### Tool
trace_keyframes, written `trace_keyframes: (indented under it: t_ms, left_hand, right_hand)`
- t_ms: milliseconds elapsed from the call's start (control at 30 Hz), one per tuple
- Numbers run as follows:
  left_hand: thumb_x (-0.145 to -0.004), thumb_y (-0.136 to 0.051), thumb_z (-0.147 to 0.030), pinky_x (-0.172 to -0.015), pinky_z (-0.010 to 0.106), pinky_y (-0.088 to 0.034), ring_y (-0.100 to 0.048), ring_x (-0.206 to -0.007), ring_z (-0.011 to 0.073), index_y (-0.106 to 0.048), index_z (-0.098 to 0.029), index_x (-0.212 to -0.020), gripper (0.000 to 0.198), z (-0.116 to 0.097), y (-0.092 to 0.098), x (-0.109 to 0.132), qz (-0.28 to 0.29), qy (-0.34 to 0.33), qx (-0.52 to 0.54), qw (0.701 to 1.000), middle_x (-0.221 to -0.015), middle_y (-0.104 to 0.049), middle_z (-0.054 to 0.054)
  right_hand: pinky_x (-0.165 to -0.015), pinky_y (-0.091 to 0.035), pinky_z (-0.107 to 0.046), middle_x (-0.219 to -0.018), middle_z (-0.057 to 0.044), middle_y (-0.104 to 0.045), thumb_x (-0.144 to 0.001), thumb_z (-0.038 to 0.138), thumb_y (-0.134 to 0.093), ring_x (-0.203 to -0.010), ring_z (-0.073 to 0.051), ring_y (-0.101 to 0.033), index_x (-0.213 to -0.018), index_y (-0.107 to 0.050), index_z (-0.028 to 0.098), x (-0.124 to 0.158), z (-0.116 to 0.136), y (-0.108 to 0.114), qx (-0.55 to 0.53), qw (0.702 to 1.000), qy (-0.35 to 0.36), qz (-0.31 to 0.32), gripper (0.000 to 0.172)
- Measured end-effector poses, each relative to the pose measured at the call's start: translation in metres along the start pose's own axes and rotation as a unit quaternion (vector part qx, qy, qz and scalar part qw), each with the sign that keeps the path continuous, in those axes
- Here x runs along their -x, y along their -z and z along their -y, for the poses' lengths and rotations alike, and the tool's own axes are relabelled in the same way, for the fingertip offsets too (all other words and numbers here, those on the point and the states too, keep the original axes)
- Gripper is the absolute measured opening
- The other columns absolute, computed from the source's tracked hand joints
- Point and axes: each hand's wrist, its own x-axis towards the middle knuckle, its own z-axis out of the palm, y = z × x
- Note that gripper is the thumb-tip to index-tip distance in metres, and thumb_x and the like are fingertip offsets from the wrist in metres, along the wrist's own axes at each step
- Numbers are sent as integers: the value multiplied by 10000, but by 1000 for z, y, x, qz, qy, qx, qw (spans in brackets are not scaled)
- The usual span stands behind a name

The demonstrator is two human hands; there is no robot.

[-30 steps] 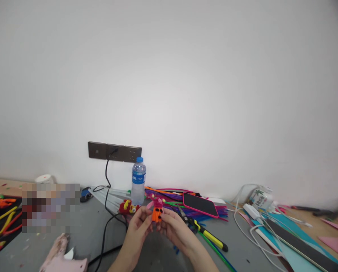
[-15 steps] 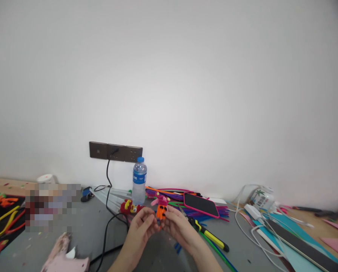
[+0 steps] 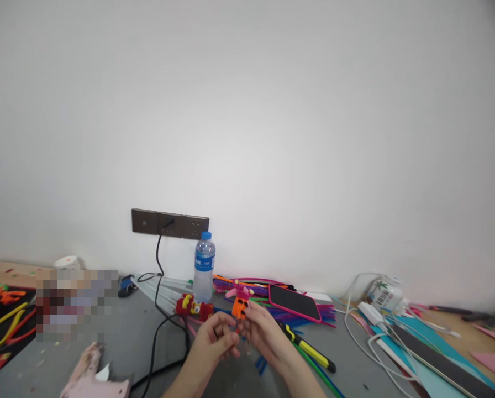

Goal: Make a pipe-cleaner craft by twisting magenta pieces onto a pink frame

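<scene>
A small pink-and-orange pipe-cleaner figure (image 3: 241, 307) with black spots is held up in front of me. My right hand (image 3: 266, 334) pinches its lower right side between thumb and fingers. Just left of and below the figure, my left hand (image 3: 214, 345) is closed, thumb against curled fingers; what it pinches, if anything, is too small to make out. Behind the left hand lies a red-and-yellow pipe-cleaner piece (image 3: 194, 307) with an eye on it. A yellow-and-black utility knife (image 3: 311, 349) lies beside my right hand.
A water bottle (image 3: 204, 268) stands near the wall. A pink-edged phone (image 3: 295, 302) rests on bundled pipe cleaners (image 3: 326, 315). A black cable (image 3: 154, 345) runs from the wall socket (image 3: 170, 224) across the table. White cables (image 3: 374, 345) lie right; a pink glue gun (image 3: 102, 384) sits front left.
My left hand has dropped slightly away from the figure, which was between both hands. The figure has shifted a little to the right and down in my right hand.
</scene>
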Motion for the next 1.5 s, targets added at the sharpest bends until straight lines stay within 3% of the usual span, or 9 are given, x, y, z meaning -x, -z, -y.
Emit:
trace_keyframes:
  t_ms: [233,500,800,1000,1200,1333,1500]
  left_hand:
    - [-553,-878,-375,-457,218,-488,-514,-384,80,-659,-173,-734,349,5,1,-1,39,1,-23,999,-510,-579,-56]
    - [-572,-861,-405,-469,220,-476,-520,-395,88,-684,-160,-712,333,16,2,0,94,9,-72,993,-513,-607,-30]
    - [-620,-801,-502,-483,205,-438,-478,-408,81,-634,-165,-699,385,10,7,-7,6,-40,-92,995,-487,-559,-52]
    - [-680,-735,-554,-497,220,-452,-316,-372,60,-647,-179,-768,396,4,7,-7,-22,-55,-111,992,-404,-403,-110]
    - [-688,-744,-529,-535,230,-464,-248,-397,57,-675,-180,-817,379,-11,2,0,-47,-61,-33,997,-400,-305,-129]
    - [-705,-751,-487,-570,243,-489,-317,-420,64,-683,-173,-868,360,-17,4,0,-63,-86,6,994,-426,-346,-117]
    - [-664,-791,-454,-581,256,-516,-513,-525,105,-678,-182,-887,370,-17,5,-2,-81,-130,7,988,-571,-525,-54]
  right_hand:
    - [-580,-450,-232,-783,-48,-727,-667,348,-804,-627,-141,-633,-848,-665,160,-2,1,1,4,999,27,-37,295]
    - [-538,-467,-232,-847,-36,-770,-558,338,-855,-592,-146,-656,-806,-629,204,-11,10,24,-40,973,77,-213,360]
    - [-476,-444,-162,-628,96,-699,-476,323,-880,-533,-91,-625,-770,-600,236,-14,18,44,-76,935,159,-308,415]
    - [-455,-450,-164,-652,75,-700,-445,311,-889,-518,-94,-624,-763,-615,219,-13,19,39,-86,932,160,-315,430]
    - [-459,-449,-164,-666,67,-698,-469,323,-881,-527,-93,-618,-773,-626,219,-11,18,38,-82,934,157,-311,410]
    - [-468,-444,-166,-646,74,-676,-470,325,-885,-536,-92,-610,-751,-615,224,-11,18,38,-69,936,155,-307,402]
    - [-465,-423,-185,-676,41,-689,-482,344,-884,-541,-110,-599,-759,-622,217,-12,15,34,-40,949,137,-282,402]
